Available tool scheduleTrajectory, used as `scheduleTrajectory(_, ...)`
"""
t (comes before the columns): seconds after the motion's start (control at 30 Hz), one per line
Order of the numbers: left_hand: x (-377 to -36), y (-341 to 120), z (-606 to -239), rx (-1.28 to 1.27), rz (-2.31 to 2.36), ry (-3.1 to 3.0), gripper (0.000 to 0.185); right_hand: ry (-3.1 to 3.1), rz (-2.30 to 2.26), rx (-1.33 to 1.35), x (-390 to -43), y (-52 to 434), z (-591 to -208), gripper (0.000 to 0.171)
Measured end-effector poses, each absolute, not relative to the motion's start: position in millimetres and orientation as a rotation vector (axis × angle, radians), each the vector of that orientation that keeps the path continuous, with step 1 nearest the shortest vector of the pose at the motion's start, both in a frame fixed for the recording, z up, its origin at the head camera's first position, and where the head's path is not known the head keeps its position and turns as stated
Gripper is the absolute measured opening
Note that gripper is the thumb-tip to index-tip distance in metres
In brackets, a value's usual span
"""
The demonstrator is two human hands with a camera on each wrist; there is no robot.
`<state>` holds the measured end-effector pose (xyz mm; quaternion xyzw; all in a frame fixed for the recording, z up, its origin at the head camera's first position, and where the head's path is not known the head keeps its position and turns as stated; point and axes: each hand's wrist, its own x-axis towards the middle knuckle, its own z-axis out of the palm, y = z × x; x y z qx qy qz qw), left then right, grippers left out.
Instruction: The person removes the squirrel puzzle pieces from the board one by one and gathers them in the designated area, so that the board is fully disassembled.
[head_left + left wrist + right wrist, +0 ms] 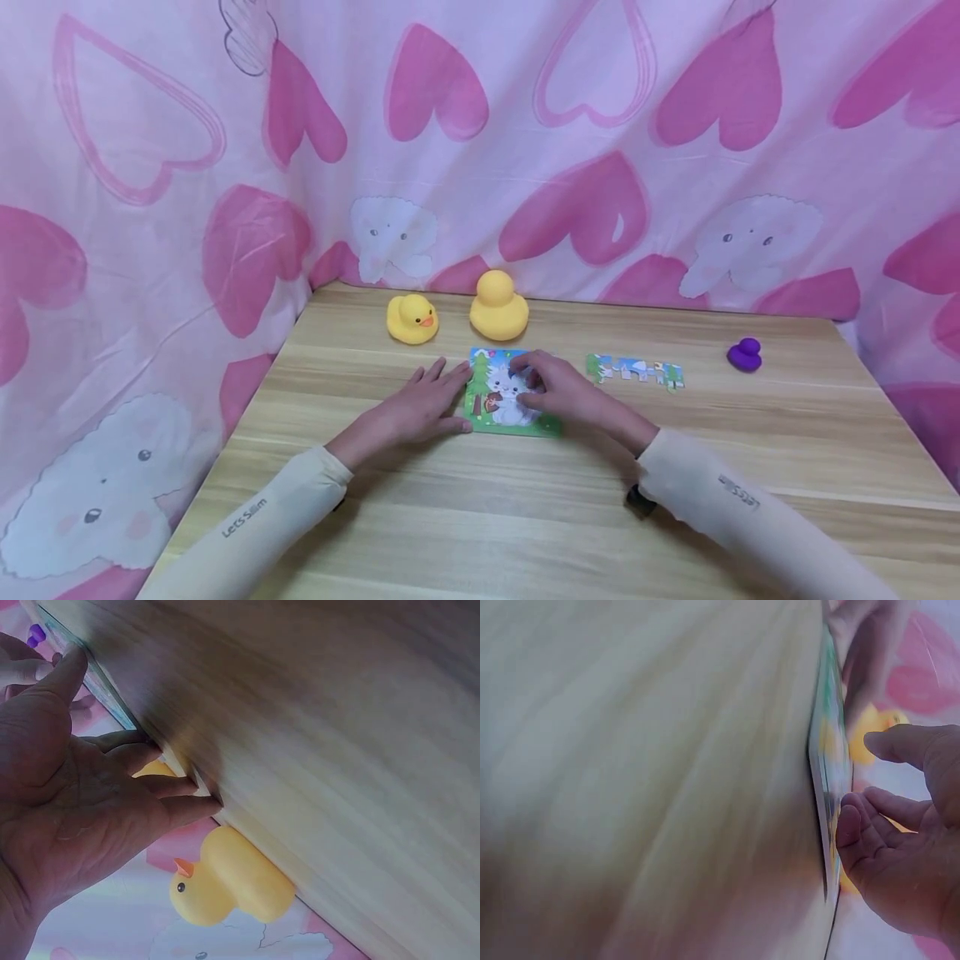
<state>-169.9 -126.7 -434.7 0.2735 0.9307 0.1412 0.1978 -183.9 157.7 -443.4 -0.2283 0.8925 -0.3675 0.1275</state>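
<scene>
A jigsaw puzzle (504,411) with a white fluffy animal and green trees lies flat on the wooden table. My left hand (423,406) spreads its fingers at the puzzle's left side, with thumb and fingertips close to that edge. Over the right part of the picture, my right hand (564,390) bends its fingers down onto the surface and covers some of it. In the right wrist view its thumb (900,744) stands apart from the bent fingers (859,832), and nothing shows between them. Several loose puzzle pieces (634,369) lie in a row right of the puzzle.
A small yellow duck (411,322) and a larger yellow duck (498,310) stand behind the puzzle. Farther right sits a small purple duck (745,356). A pink curtain (465,167) with hearts hangs along the back and left of the table (480,517).
</scene>
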Motion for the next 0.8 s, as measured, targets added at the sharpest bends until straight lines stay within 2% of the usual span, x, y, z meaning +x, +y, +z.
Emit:
scheduleTrajectory(0.17,-169,-126,-432,0.788,0.394,2.603,0.091,2.624,-1.007,-0.736,-181,137,-447,0.062)
scheduleTrajectory(0.43,-169,-128,-433,0.782,0.393,2.602,0.090,2.700,-0.929,-0.691,-172,116,-445,0.067)
scheduleTrajectory(0.63,-169,-130,-432,0.790,0.390,2.611,0.090,2.756,-0.920,-0.691,-176,108,-448,0.060)
scheduleTrajectory(0.8,-170,-128,-433,0.810,0.385,2.607,0.090,2.763,-0.969,-0.670,-182,108,-451,0.046)
